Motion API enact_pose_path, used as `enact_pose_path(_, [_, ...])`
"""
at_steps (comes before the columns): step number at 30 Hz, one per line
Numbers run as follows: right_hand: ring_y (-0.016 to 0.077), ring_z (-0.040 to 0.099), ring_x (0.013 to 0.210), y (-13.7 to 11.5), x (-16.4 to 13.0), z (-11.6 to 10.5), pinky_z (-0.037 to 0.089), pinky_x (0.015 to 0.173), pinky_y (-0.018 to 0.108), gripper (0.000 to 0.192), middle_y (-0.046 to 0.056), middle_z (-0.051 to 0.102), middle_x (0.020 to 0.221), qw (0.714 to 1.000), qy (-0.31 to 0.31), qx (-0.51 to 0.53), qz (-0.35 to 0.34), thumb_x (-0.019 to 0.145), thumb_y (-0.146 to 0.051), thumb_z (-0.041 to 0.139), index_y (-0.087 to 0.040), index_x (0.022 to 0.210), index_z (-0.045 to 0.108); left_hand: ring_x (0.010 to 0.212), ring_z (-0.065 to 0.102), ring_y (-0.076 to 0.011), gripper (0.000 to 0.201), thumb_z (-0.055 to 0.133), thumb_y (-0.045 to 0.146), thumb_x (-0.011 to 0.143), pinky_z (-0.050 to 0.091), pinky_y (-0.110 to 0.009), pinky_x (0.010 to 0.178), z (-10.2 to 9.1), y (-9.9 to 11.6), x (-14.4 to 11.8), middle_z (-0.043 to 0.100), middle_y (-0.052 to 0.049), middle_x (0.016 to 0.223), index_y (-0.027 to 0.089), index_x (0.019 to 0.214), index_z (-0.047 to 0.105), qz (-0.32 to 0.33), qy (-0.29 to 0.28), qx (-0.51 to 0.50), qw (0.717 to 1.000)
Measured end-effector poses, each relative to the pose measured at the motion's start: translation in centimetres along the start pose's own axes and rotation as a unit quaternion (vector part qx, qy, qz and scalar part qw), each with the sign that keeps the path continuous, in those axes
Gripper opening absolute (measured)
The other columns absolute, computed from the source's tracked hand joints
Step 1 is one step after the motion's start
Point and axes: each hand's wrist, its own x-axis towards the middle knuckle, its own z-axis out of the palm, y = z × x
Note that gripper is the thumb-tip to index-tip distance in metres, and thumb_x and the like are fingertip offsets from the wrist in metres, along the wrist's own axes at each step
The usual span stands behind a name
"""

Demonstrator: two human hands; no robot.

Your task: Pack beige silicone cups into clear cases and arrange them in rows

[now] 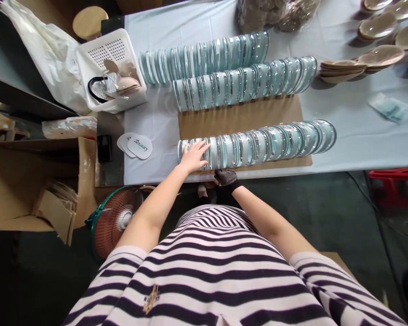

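Note:
Three long rows of clear, bluish round cases stand on edge on the table. My left hand (194,156) lies with spread fingers on the left end of the nearest row (258,144), which rests on a brown cardboard sheet (238,118). My right hand (225,177), in a dark mesh glove, sits at the table's front edge just below that same row; its fingers are curled and I cannot tell whether they hold anything. The middle row (245,82) and far row (204,56) lie beyond.
A white plastic basket (110,72) with beige pads stands at the left. Oval white labels (138,146) lie near the table's left edge. Stacks of beige cups (360,63) fill the far right. A small packet (389,107) lies right. A fan (117,219) and cardboard boxes (27,181) stand below left.

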Motion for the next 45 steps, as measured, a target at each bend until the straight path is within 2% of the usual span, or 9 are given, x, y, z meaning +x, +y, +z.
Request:
enact_pose_path(6, [0.0277,0.067,0.103,1.8,-0.6,-1.0,0.046,0.081,0.033,0.043,0.012,0.071,0.117,1.000,-0.019,0.013,0.008,0.098,-0.043,0.038,-0.022,0.123,0.066,0.152,0.014,-0.0302,0.077,0.062,0.039,0.086,0.008,-0.058,0.122,-0.2,0.9,-0.6,0.023,-0.003,0.164,0.031,0.154,0.028,-0.008,0.004,0.006,1.000])
enact_pose_path(12, [0.0267,0.065,0.106,6.2,1.7,-12.3,0.046,0.081,0.031,0.044,0.016,0.069,0.118,0.990,0.124,-0.026,0.065,0.098,-0.040,0.036,-0.019,0.121,0.066,0.153,0.010,-0.0296,0.078,0.059,0.047,0.088,0.006,-0.056,0.123,0.3,4.5,1.5,0.022,-0.005,0.164,0.027,0.156,0.026,0.022,0.048,0.023,0.998])
enact_pose_path(16, [0.0272,0.066,0.103,5.8,7.9,-18.0,0.049,0.082,0.032,0.036,0.019,0.070,0.116,0.995,-0.055,-0.085,0.010,0.088,-0.032,0.056,-0.014,0.116,0.070,0.151,0.021,-0.0262,0.069,0.055,0.044,0.092,0.010,-0.055,0.123,0.9,5.3,3.2,0.032,-0.005,0.160,0.028,0.154,0.030,0.017,0.021,0.027,0.999])
enact_pose_path(20, [0.0288,0.066,0.102,3.8,11.5,-19.9,0.050,0.086,0.038,0.037,0.018,0.071,0.112,0.968,-0.171,-0.171,-0.060,0.080,-0.020,0.067,-0.009,0.115,0.071,0.150,0.023,-0.0260,0.069,0.054,0.048,0.092,0.011,-0.053,0.123,1.2,4.8,3.3,0.033,-0.007,0.160,0.026,0.153,0.032,0.018,0.023,0.032,0.999])
enact_pose_path(25, [0.0287,0.067,0.103,4.9,8.0,-18.3,0.048,0.084,0.035,0.031,0.017,0.072,0.109,0.982,-0.056,-0.138,-0.115,0.085,-0.025,0.059,-0.015,0.111,0.072,0.149,0.025,-0.0253,0.067,0.054,0.046,0.092,0.012,-0.053,0.123,1.3,4.6,3.2,0.035,-0.006,0.159,0.026,0.153,0.034,0.017,0.024,0.025,0.999])
enact_pose_path(29, [0.0262,0.069,0.097,6.0,1.3,-12.1,0.046,0.077,0.029,0.032,0.013,0.074,0.102,0.997,0.048,-0.045,-0.040,0.090,-0.034,0.048,-0.020,0.109,0.070,0.149,0.026,-0.0255,0.067,0.055,0.045,0.092,0.012,-0.055,0.123,1.3,4.6,3.2,0.035,-0.004,0.159,0.029,0.152,0.033,0.023,0.032,0.015,0.999])
enact_pose_path(36, [0.0292,0.067,0.106,5.5,-2.1,-0.9,0.045,0.078,0.033,0.043,0.017,0.068,0.124,1.000,-0.020,0.004,0.022,0.097,-0.035,0.036,-0.020,0.130,0.060,0.150,0.022,-0.0253,0.069,0.054,0.047,0.092,0.009,-0.053,0.123,1.2,4.8,3.3,0.031,-0.003,0.161,0.030,0.154,0.030,0.011,0.014,0.020,1.000])
enact_pose_path(41, [0.0306,0.066,0.108,6.1,-1.4,0.0,0.046,0.079,0.035,0.043,0.016,0.065,0.128,0.999,-0.046,0.002,0.008,0.095,-0.035,0.044,-0.024,0.135,0.057,0.151,0.020,-0.0267,0.069,0.054,0.045,0.091,0.008,-0.054,0.123,0.8,4.9,2.9,0.030,-0.004,0.161,0.029,0.154,0.030,0.007,0.006,0.023,1.000])
enact_pose_path(45, [0.0276,0.066,0.103,7.9,-2.9,-3.7,0.044,0.080,0.032,0.045,0.015,0.070,0.117,0.998,0.056,0.016,0.029,0.100,-0.041,0.031,-0.020,0.120,0.066,0.152,0.013,-0.0300,0.075,0.058,0.044,0.089,0.006,-0.057,0.122,0.7,6.5,3.1,0.024,-0.008,0.163,0.024,0.155,0.027,0.029,0.036,0.020,0.999])
